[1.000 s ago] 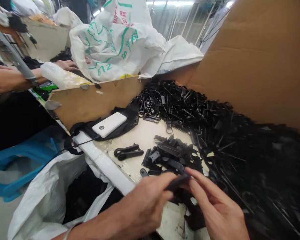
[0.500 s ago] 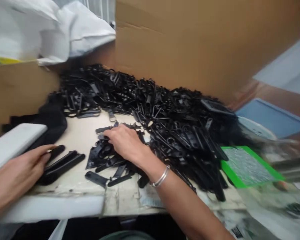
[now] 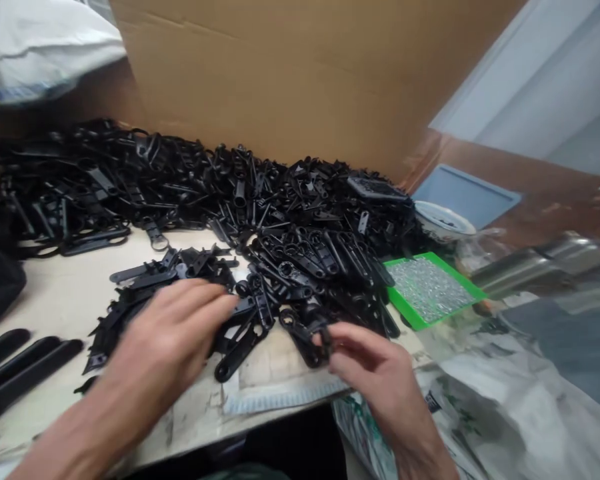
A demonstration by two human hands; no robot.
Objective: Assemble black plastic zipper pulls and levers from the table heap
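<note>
My left hand (image 3: 173,327) is over the near pile of loose black plastic parts (image 3: 115,313), its fingers bent together and slightly blurred. Its fingertips touch or hover at a black part (image 3: 243,308); whether they hold it is hidden. To the right, my right hand (image 3: 375,367) pinches a small dark plastic piece (image 3: 326,343) between thumb and fingers, just above the table's front edge. Between the hands lie flat black arm-shaped parts with ringed ends (image 3: 237,353), one of them beside the right fingertips (image 3: 300,337).
A large heap of black parts (image 3: 180,180) runs along the cardboard wall (image 3: 280,80). At right stand a green tray (image 3: 415,320) of small metal pieces, a white bowl (image 3: 445,217) and a blue bin (image 3: 473,193). Long black handles (image 3: 35,373) lie at left; plastic bags (image 3: 510,393) at lower right.
The view has swung right. My left hand has left the long black handles and come to the near pile. My right hand has drawn back rightward from that pile, now with a small dark piece.
</note>
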